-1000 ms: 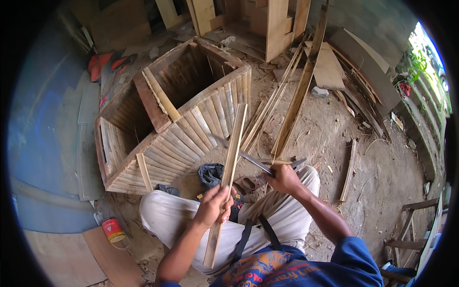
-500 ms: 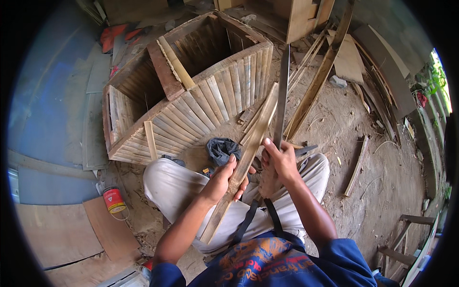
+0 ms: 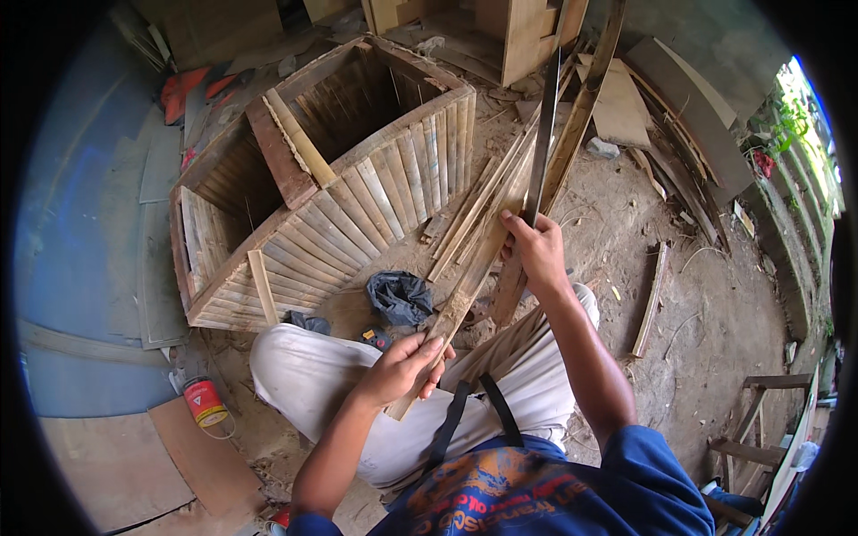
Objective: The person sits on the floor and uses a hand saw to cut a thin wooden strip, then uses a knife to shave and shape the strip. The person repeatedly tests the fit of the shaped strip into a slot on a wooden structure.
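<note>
Near my lap, my left hand (image 3: 407,368) is closed around the lower end of a flat bamboo strip (image 3: 472,279), which slants up and away to the right. My right hand (image 3: 539,253) grips a machete where its long dark blade (image 3: 544,134) meets the brown handle (image 3: 509,290). The blade points up and away, beside the strip's far end, and my right fingertips are at the strip's edge. Whether blade and strip touch, I cannot tell. A crumpled black plastic bag (image 3: 399,297) lies on the ground beyond my left hand.
A large bamboo-slatted wooden frame (image 3: 357,210) stands ahead to the left. Loose strips (image 3: 465,219) and a long plank (image 3: 585,107) lie ahead. A red can (image 3: 206,402) stands at left; a small wooden rack (image 3: 760,438) is at right. My bent knees lie under the work.
My right hand and the machete have moved forward, away from my lap. My left hand has shifted down toward the strip's near end, and the strip has moved forward. The view has turned slightly.
</note>
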`<state>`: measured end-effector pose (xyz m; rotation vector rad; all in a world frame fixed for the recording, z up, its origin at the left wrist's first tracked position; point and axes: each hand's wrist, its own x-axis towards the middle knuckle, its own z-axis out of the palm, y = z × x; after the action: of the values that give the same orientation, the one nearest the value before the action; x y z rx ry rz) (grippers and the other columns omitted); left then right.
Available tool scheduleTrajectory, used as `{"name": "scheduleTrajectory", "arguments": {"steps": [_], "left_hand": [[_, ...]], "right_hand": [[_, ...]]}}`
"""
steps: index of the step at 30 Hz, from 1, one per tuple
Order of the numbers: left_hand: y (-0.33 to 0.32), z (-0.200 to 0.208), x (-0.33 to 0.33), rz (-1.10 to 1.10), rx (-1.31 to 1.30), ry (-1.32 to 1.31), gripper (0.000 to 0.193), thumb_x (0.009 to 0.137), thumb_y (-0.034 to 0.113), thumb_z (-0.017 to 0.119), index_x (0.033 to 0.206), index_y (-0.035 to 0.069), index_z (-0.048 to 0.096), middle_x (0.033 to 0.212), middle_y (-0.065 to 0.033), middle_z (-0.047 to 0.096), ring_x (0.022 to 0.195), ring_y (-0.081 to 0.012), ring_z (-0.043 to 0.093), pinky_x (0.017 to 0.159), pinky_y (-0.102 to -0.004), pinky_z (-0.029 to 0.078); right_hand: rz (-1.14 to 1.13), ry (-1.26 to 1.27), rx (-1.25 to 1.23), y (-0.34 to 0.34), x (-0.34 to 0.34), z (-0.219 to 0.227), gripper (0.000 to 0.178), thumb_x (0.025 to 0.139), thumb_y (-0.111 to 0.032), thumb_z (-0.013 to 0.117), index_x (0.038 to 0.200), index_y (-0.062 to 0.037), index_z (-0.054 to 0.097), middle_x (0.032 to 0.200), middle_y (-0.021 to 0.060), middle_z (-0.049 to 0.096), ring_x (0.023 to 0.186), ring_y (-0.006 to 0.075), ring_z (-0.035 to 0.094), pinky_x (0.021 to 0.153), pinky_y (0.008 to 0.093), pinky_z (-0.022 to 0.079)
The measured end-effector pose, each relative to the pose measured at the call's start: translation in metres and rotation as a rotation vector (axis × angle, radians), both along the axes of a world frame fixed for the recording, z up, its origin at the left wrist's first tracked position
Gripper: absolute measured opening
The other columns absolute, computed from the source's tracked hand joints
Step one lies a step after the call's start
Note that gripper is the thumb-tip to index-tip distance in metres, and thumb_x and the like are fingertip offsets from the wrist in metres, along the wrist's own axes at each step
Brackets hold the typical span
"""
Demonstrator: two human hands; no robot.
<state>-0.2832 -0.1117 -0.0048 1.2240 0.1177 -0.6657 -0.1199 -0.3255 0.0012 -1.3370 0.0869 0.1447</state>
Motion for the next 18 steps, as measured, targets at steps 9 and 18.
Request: {"name": "scheduleTrajectory", "arguments": {"steps": [9,18], "left_hand": [[-0.023,-0.008,0.007,0.380,0.051,-0.198,0.031,0.106,0.029,0.044,0.123,0.006,0.056,0.069,0.0048,0.043,0.054,-0.0014,0.036,0.047,-0.0187,0.032],[-0.018,-0.017,0.025,0.737,0.129,-0.453,0.029,0.101,0.004,0.047,0.130,0.003,0.042,0.102,-0.0064,0.057,0.088,-0.0119,0.056,0.081,-0.0284,0.049]], "right_hand": [[0.119,0.028,0.162,0.002,-0.028,-0.015,0.043,0.097,-0.037,0.060,0.104,0.0053,0.063,0.065,0.0025,0.050,0.053,0.0141,0.050,0.051,0.0295,0.043],[0.387,0.172,-0.015,0.044,-0.134,-0.053,0.050,0.090,-0.023,0.072,0.126,0.0086,0.056,0.074,0.0058,0.061,0.059,0.0105,0.056,0.055,0.0264,0.048]]}}
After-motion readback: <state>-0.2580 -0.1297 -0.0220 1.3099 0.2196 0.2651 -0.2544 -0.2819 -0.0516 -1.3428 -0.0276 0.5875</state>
